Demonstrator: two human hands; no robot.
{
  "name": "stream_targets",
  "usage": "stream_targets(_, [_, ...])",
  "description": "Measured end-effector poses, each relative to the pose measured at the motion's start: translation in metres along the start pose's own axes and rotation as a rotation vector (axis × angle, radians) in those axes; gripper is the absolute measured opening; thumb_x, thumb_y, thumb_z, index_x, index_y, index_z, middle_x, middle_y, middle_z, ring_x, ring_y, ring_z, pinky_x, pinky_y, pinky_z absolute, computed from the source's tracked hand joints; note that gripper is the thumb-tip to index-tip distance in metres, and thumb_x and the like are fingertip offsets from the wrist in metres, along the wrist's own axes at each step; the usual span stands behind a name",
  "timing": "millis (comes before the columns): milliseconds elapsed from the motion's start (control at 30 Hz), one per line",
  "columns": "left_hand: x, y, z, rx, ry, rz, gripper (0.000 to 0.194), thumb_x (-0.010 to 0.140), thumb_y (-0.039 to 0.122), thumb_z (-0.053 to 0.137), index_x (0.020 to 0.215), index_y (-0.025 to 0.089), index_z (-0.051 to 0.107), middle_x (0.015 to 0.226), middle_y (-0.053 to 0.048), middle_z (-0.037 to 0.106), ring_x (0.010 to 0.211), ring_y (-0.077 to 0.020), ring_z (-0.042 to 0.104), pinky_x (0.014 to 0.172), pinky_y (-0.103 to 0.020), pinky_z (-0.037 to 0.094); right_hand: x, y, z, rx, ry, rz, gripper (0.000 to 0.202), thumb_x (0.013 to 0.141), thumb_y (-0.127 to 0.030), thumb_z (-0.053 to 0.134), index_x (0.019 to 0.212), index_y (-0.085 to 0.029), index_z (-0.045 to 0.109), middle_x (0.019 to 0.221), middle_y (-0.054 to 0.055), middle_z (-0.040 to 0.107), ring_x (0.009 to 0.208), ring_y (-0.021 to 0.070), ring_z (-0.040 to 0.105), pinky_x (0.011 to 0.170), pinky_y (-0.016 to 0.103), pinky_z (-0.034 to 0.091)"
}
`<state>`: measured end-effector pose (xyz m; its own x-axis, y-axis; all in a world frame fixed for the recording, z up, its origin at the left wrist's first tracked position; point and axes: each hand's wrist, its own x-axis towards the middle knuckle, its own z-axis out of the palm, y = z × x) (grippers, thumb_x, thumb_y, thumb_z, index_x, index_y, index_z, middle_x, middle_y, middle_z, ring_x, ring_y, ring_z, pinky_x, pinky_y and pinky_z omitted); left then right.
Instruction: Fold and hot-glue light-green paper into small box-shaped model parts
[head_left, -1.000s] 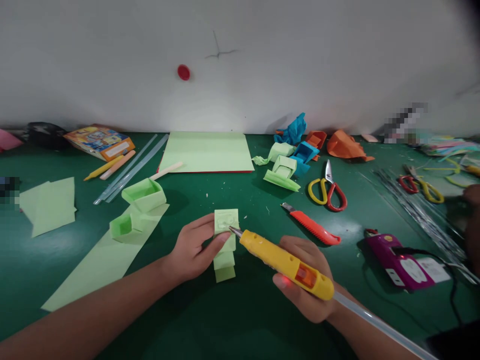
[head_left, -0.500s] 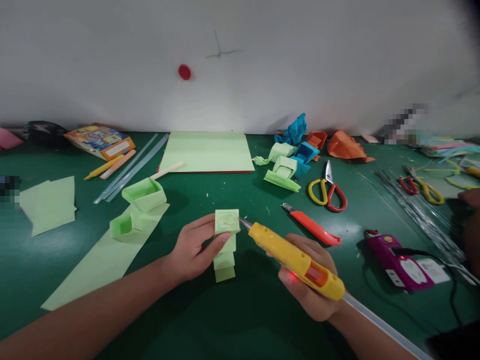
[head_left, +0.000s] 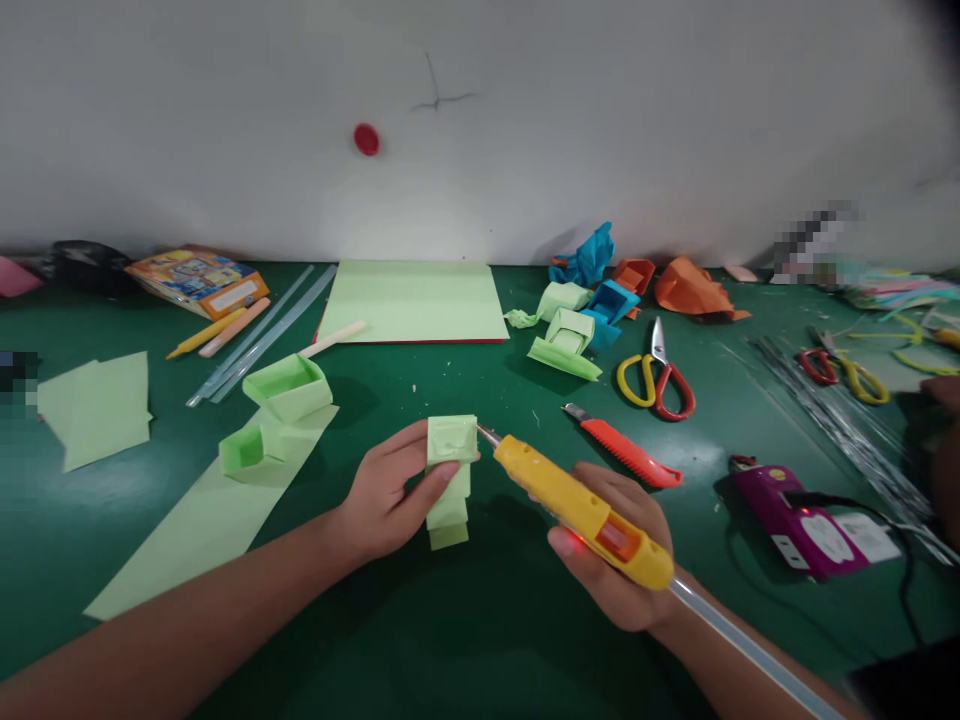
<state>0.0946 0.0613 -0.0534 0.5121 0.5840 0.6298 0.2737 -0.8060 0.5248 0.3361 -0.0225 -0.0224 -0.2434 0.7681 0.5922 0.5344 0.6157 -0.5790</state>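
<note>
1. Folded green paper piece (head_left: 451, 480): near centre of green table (head_left: 480, 640), stood upright, flat top face tilted toward the camera, a faint glossy patch on that face, probably glue.
2. Left hand (head_left: 386, 500): at 9 o'clock of the piece, closed on it, thumb on the near side, fingers behind; grip looks light.
3. Yellow glue gun (head_left: 581, 512): at 3 o'clock of the piece, metal nozzle just beside the top right edge, contact not certain; clear glue stick (head_left: 742, 650) trailing from the rear toward 5 o'clock.
4. Right hand (head_left: 611, 560): wrapped under the gun body, fingers curled shut around it.
5. Step judged: gluing of the top face, at or near its end. Next move calls for steady hold of the piece and nozzle kept clear of fingertips.
6. Orange utility knife (head_left: 622, 450) at 2 o'clock; scissors (head_left: 660, 385) beyond it.
7. Green paper boxes (head_left: 277, 410) at 10 o'clock, on a long green strip (head_left: 202, 520).
8. Purple device (head_left: 787, 515) at 3 o'clock, well apart.
</note>
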Motion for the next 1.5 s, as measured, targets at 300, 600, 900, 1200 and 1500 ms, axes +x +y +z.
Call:
stream_targets(300, [0.002, 0.003, -0.001, 0.009, -0.006, 0.008, 0.028, 0.099, 0.015, 0.051, 0.11, 0.018, 0.077, 0.107, -0.008, 0.077, 0.105, -0.019, 0.073, 0.092, -0.026, 0.06, -0.008, 0.021, -0.007, -0.048, 0.185, 0.412, 0.015, 0.096, -0.035, 0.064, 0.106, -0.025, 0.07, 0.073, -0.001, 0.066, 0.056, 0.0155, 0.06, 0.054, 0.029, 0.049])
stream_targets(600, [0.001, 0.003, -0.001, -0.025, 0.036, -0.046, 0.027, 0.1, 0.02, 0.053, 0.109, 0.021, 0.078, 0.11, -0.007, 0.077, 0.103, -0.0193, 0.074, 0.087, -0.025, 0.06, -0.016, 0.055, -0.042, -0.736, -0.109, 0.099, 0.029, 0.088, -0.031, 0.066, 0.114, -0.019, 0.07, 0.084, 0.008, 0.075, 0.073, 0.0241, 0.062, 0.063, 0.034, 0.044])
stream_targets(900, [-0.003, -0.001, 0.003, -0.082, 0.042, -0.115, 0.027, 0.101, 0.021, 0.052, 0.111, 0.022, 0.077, 0.111, -0.007, 0.076, 0.103, -0.0198, 0.073, 0.086, -0.027, 0.059, -0.035, 0.073, -0.056, -0.8, -0.532, 0.185, 0.048, 0.084, -0.03, 0.07, 0.13, -0.023, 0.061, 0.108, 0.008, 0.076, 0.092, 0.0291, 0.062, 0.083, 0.044, 0.045])
stream_targets(1200, [0.004, 0.01, -0.004, -0.18, -0.076, -0.01, 0.034, 0.104, 0.02, 0.038, 0.113, 0.019, 0.072, 0.109, -0.009, 0.068, 0.097, -0.0197, 0.066, 0.082, -0.03, 0.056, -0.002, 0.025, -0.053, -0.532, -0.412, 0.239, 0.041, 0.097, -0.038, 0.059, 0.136, -0.025, 0.053, 0.127, 0.011, 0.065, 0.113, 0.0339, 0.057, 0.094, 0.05, 0.047])
stream_targets(1500, [0.004, 0.039, -0.011, -0.216, -0.029, -0.062, 0.028, 0.106, 0.024, 0.033, 0.098, 0.018, 0.059, 0.093, -0.007, 0.058, 0.084, -0.0185, 0.055, 0.073, -0.032, 0.05, 0.025, -0.021, 0.027, 0.294, -0.1, 0.236, 0.005, 0.094, -0.026, 0.067, 0.098, -0.023, 0.065, 0.086, 0.001, 0.065, 0.076, 0.0161, 0.059, 0.068, 0.029, 0.049])
